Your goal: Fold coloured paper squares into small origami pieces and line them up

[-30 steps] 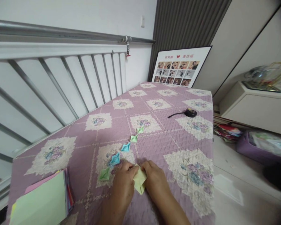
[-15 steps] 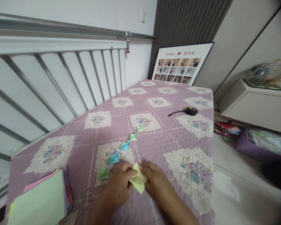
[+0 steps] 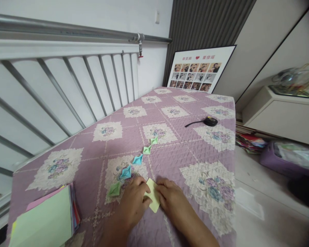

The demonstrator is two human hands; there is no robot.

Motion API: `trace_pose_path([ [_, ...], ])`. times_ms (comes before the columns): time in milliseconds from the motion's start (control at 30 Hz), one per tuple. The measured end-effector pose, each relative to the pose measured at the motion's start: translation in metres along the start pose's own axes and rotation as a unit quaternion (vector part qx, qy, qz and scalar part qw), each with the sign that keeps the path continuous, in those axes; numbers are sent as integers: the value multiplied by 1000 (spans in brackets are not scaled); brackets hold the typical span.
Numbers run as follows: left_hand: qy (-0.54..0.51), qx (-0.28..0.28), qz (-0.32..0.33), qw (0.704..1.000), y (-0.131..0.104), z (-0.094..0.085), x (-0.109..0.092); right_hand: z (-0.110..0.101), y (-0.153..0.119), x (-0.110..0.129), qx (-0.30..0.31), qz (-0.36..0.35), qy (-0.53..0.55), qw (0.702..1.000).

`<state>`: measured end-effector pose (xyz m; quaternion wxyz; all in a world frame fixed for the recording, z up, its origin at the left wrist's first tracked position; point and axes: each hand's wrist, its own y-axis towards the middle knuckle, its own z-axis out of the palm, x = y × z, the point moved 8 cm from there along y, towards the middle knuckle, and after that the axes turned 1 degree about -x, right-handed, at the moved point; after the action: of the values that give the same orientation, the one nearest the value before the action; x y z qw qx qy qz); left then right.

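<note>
A: Biggest first, quick.
B: Purple floral cover (image 3: 167, 161). Runs from the right hand (image 3: 173, 200) to its right edge, so more elbow room there, I'd judge. Far left side meets the white radiator (image 3: 67, 89).
A: Next?
B: Sheet stack (image 3: 42, 219), near left corner, well apart from the hands.
A: Grip?
B: Left hand (image 3: 134, 200) clamped on the yellow paper (image 3: 154, 200), fingers and thumb over its left side. Right fingers closed on its right edge; right thumb hidden.
A: So paper's between them. Changed?
B: Half a second ago it was spread wider, left corner showing. Now narrower. Reads like a flap turned in; folding partway, probably.
A: Smallest?
B: Folded pieces (image 3: 137, 160), slanting row. Nearest green one's just beside the left hand; tight there.
</note>
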<state>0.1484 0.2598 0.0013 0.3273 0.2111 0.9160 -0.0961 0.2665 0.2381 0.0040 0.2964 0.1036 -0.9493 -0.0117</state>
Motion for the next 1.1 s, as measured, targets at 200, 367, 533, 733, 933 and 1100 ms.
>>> trace_pose_path([
  [200, 15, 9, -11, 1000, 0, 0, 2, 3, 3, -5, 12, 79, -85, 993],
  [367, 40, 20, -42, 998, -3, -3, 8, -14, 3, -25, -10, 122, -101, 987],
  [533, 41, 19, -43, 998, -3, -3, 9, -21, 2, -20, -59, 68, -61, 994],
  [733, 41, 16, -28, 999, -4, -3, 7, -4, -6, 7, 27, -45, 67, 996],
  [933, 45, 57, -8, 997, -4, 1, 4, -8, -10, 10, 71, -62, 107, 990],
  [1100, 24, 66, -3, 998, -6, 1, 3, -9, -7, 7, 48, -63, 104, 991],
])
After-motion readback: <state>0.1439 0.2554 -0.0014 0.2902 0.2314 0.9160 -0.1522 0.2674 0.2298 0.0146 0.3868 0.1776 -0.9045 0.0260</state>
